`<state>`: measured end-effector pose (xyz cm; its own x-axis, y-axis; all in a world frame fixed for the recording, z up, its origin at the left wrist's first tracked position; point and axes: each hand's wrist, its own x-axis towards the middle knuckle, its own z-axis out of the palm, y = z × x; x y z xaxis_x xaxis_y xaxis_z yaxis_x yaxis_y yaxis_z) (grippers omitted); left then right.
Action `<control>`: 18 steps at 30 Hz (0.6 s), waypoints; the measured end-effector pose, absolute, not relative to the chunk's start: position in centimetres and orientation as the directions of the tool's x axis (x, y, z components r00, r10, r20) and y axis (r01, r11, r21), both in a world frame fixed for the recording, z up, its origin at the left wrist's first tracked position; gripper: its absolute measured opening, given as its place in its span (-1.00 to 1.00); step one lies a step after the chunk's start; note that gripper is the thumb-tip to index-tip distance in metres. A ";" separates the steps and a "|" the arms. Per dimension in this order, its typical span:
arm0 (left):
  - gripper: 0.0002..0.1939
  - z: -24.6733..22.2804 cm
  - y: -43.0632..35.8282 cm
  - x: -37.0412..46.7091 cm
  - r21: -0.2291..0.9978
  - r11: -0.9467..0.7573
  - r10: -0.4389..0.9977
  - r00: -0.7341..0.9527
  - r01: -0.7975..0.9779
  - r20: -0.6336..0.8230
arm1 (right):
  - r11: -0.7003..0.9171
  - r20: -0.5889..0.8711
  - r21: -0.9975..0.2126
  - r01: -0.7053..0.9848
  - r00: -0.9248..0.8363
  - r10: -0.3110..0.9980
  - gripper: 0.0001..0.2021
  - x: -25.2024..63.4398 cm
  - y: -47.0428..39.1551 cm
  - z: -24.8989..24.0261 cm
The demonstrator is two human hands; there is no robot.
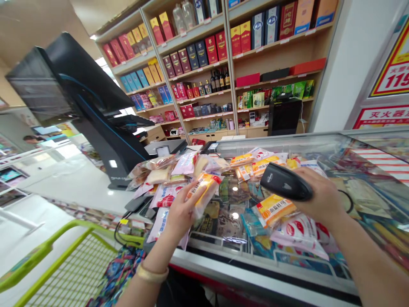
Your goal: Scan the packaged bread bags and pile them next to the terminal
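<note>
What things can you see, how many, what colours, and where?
Scanner: one, black, right of centre
Held packet: one, orange and clear, centre
Other packets: many, pink, white, orange, on the case
Case: one, grey-rimmed, glass-topped, below the packets
Screen stand: one, black, left
Cart: one, green, bottom left
Shelves: many, pale wood, back
Boxes: many, mostly red, blue, yellow, on shelves
Signs: two, red, white, yellow, right
Bracelet: one, pale, left wrist
Left hand: one, bare, gripping the held packet
Right hand: one, bare, gripping the scanner
</note>
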<state>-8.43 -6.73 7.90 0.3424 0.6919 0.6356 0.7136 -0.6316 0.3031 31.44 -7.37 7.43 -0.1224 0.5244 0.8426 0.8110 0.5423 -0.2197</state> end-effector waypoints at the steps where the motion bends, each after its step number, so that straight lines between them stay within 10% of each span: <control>1: -0.39 7.6 -6.7 -9.6 0.217 -0.618 0.709 0.416 0.756 0.570 | 0.540 0.839 -0.225 0.811 -0.121 0.531 -0.83 31.4 -7.4 7.4; 9: -0.01 8.5 -7.1 -11.6 -0.196 -0.477 0.867 0.495 0.857 0.054 | 0.529 0.847 -0.206 0.823 -0.121 0.518 -0.79 31.8 -6.8 7.1; 18: -0.06 8.8 -7.8 -13.3 -0.091 -0.380 0.908 0.390 0.921 0.156 | 0.496 0.837 -0.248 0.832 -0.074 0.543 -0.79 32.1 -6.6 7.0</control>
<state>-13.31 -7.83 8.78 0.3899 0.9076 0.1561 0.9206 -0.3798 -0.0909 32.06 -6.64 7.00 -0.0744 0.5425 0.8367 0.8322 0.4961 -0.2477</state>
